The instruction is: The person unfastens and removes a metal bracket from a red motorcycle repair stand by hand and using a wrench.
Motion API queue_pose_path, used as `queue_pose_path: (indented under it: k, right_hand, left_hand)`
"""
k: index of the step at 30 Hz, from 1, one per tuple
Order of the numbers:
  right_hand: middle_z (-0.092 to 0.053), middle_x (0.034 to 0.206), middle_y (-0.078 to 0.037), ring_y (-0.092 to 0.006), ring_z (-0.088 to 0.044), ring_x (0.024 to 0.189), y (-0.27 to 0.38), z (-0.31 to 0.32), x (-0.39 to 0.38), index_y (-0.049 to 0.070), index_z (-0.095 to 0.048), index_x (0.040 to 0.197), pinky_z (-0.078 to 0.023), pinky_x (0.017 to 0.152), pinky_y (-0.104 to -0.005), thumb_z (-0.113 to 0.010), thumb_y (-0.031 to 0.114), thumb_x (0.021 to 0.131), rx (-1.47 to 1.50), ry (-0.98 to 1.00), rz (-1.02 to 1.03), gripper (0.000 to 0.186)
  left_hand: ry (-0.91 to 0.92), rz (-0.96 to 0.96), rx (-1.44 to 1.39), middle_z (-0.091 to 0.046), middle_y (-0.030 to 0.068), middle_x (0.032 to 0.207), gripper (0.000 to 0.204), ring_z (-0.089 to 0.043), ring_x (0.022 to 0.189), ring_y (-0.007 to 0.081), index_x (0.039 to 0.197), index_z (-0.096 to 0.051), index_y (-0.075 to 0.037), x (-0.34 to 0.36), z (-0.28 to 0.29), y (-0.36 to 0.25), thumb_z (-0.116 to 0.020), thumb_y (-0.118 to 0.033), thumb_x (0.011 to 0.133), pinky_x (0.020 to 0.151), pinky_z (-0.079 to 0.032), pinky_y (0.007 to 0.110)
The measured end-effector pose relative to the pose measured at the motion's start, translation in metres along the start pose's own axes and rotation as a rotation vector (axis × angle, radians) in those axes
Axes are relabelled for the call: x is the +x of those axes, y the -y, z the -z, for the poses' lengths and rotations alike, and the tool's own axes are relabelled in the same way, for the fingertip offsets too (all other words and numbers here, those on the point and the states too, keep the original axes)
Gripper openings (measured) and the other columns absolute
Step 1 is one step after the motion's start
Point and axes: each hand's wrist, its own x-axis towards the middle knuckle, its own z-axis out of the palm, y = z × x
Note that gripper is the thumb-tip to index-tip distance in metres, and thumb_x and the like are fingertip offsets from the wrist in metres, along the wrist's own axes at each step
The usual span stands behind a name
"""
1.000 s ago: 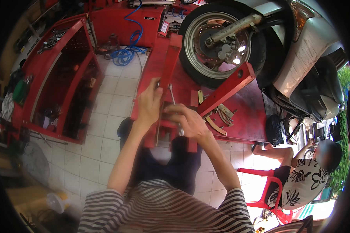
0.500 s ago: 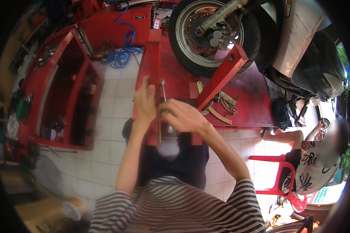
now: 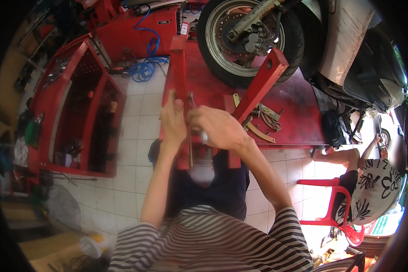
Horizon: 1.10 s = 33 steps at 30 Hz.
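Hands meet at the near edge of a red lift table [image 3: 299, 122], both closed on one thin metal rod [image 3: 191, 131]. Left hand [image 3: 173, 120] upright, fingers pointing away, pressed along the rod's left side. Right hand [image 3: 217, 128] curled over from the right, knuckles up, gripping the rod lower down, with a pale metal end showing by the thumb; cannot tell whether that belongs to the rod or to a second tool. Rod's long axis runs straight away from the body, tip near the table's red rail [image 3: 177, 68], lower end dropping past the table edge toward the lap. Hands touching or nearly so, left slightly farther out, right nearer the body. Directly beyond, a motorcycle wheel [image 3: 247, 38] standing on the table, held by a slanted red brace [image 3: 258, 88]. Loose flat metal parts [image 3: 263, 120] lie just right of the right hand. Red tool cart [image 3: 79, 113] well apart to the left, blue hose [image 3: 147, 63] coiled on the floor beyond it. Another person on a red plastic chair [image 3: 326, 204] at far right.
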Motion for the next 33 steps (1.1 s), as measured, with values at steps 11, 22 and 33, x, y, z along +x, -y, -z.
queue_pose_path:
  k: [11,22,33]
  right_hand:
    - [-0.063,0.073,-0.01,-0.0183,-0.066,0.06,0.005,0.015,0.054,-0.003,-0.056,0.094,-0.05,0.057,-0.0292,-0.059,-0.001,0.092,0.445,-0.316,-0.551,0.004]
    - [-0.065,0.073,-0.005,-0.0062,-0.059,0.057,-0.028,-0.004,0.07,-0.002,-0.061,0.094,-0.044,0.053,-0.0235,-0.068,0.01,0.092,0.401,-0.62,-0.628,0.014]
    - [-0.064,0.065,-0.009,-0.0147,-0.067,0.058,-0.042,0.01,0.087,0.003,-0.045,0.127,-0.047,0.056,-0.0256,-0.068,0.003,0.088,0.301,-0.52,-0.673,0.046]
  left_hand:
    - [0.029,-0.015,0.106,-0.065,0.0278,0.1,0.054,-0.062,0.095,0.0477,0.124,-0.052,0.004,0.0,0.01,-0.006,-0.032,-0.044,0.105,0.08,-0.047,0.046]
    - [0.036,-0.031,0.045,-0.066,0.0242,0.1,0.053,-0.064,0.093,0.0446,0.123,-0.053,0.001,0.002,0.009,-0.01,-0.032,-0.044,0.105,0.08,-0.047,0.045]
    - [0.061,0.023,0.092,-0.066,0.0267,0.097,0.062,-0.063,0.095,0.0467,0.124,-0.052,0.006,0.0,0.012,-0.016,-0.029,-0.049,0.105,0.081,-0.046,0.046]
